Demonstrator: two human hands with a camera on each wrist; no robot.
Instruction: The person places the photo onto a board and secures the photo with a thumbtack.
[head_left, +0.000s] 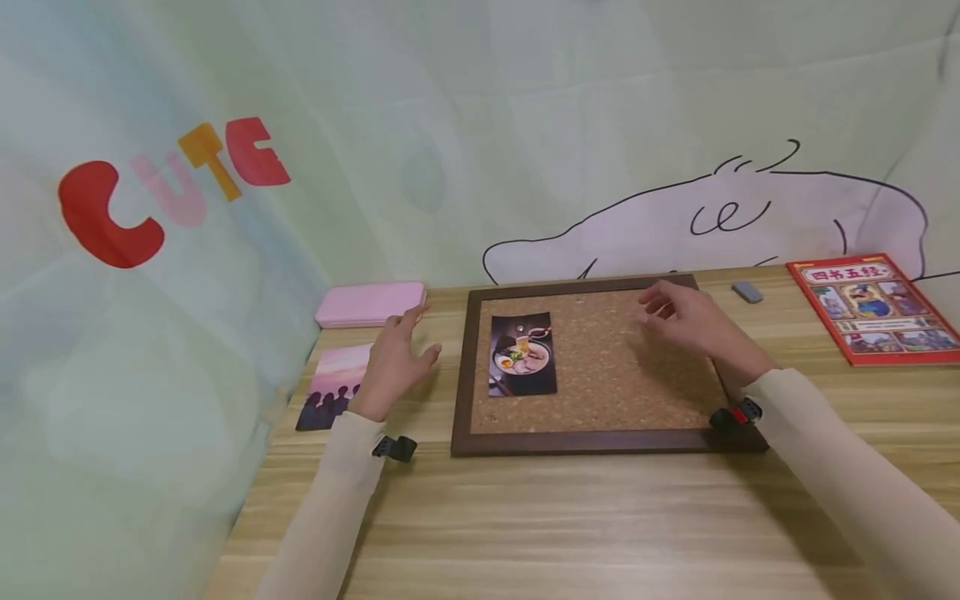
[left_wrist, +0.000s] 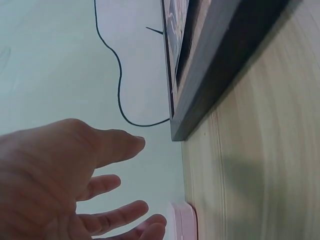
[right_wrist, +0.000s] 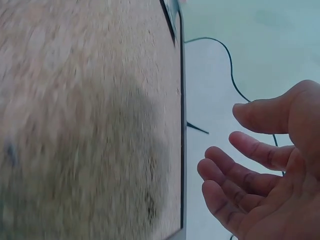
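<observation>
A cork board (head_left: pixel 600 367) in a dark brown frame lies on the wooden table. On its left part is a photo of a ramen bowl (head_left: pixel 522 354). My right hand (head_left: pixel 686 321) hovers over the board's upper right, fingers loosely bent and nothing between them; its shadow falls on the cork. Left of the board, my left hand (head_left: pixel 395 362) hangs in the air with fingers spread and holding nothing. In the head view it partly covers a second photo (head_left: pixel 341 379), a pink sky over dark silhouettes. Beyond that hand sits a pink case (head_left: pixel 371 304).
A small grey eraser-like block (head_left: pixel 747 292) lies right of the board's top corner. Farther right is a red-bordered book (head_left: pixel 877 308). A printed curtain (head_left: pixel 420 125) rises along the table's back and left edges. Bare table (head_left: pixel 570 525) stretches in front of the board.
</observation>
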